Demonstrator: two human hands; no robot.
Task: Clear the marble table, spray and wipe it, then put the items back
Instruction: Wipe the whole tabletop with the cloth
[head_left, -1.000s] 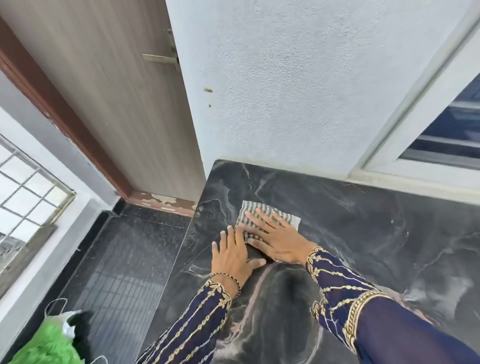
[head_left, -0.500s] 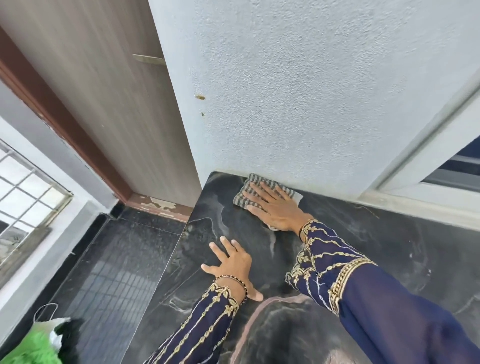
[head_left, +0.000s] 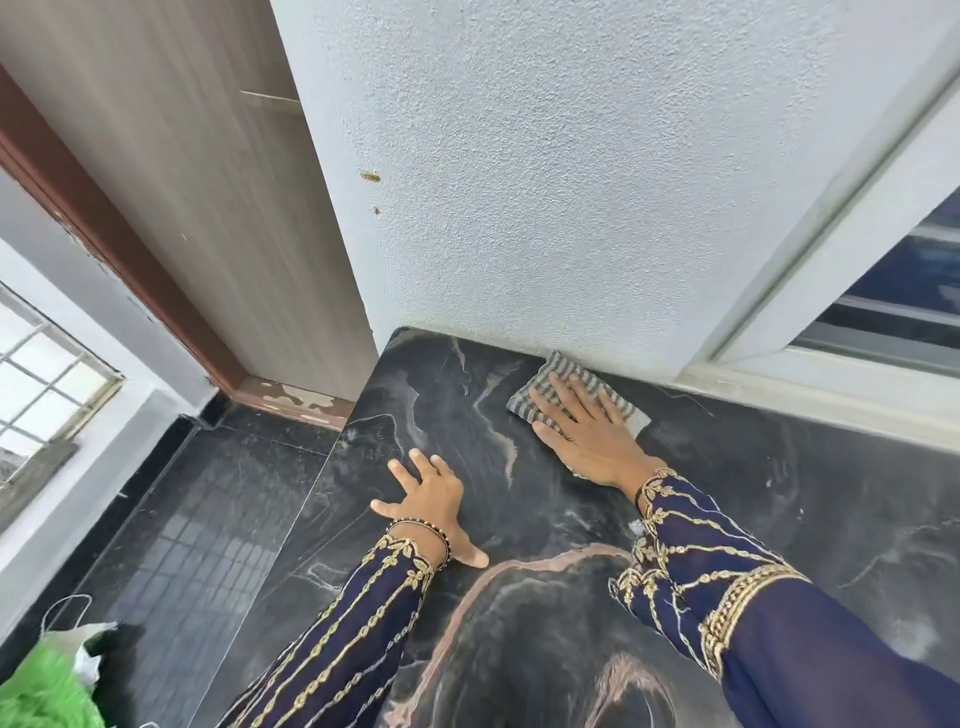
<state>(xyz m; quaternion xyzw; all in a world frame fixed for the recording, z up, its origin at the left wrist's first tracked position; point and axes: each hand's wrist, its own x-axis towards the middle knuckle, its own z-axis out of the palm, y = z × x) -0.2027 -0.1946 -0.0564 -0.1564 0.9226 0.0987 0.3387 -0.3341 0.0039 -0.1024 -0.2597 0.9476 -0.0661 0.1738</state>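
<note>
Because the striped cloth (head_left: 537, 389) has to reach the seam where the marble worktop (head_left: 779, 493) meets the wall (head_left: 571, 208), the right grip (head_left: 587, 441) lies flat on it at twelve o'clock, fingers straight and spread, pressing rather than clutching. The left grip (head_left: 434, 499), open and holding nothing, rests on the stone at nine o'clock, probably bracing the forward lean. Wiping seems under way.

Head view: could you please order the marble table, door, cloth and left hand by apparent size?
1. Marble table
2. Door
3. Cloth and left hand: these look alike, and the right hand covers part of the cloth, so I leave them unranked.
</note>
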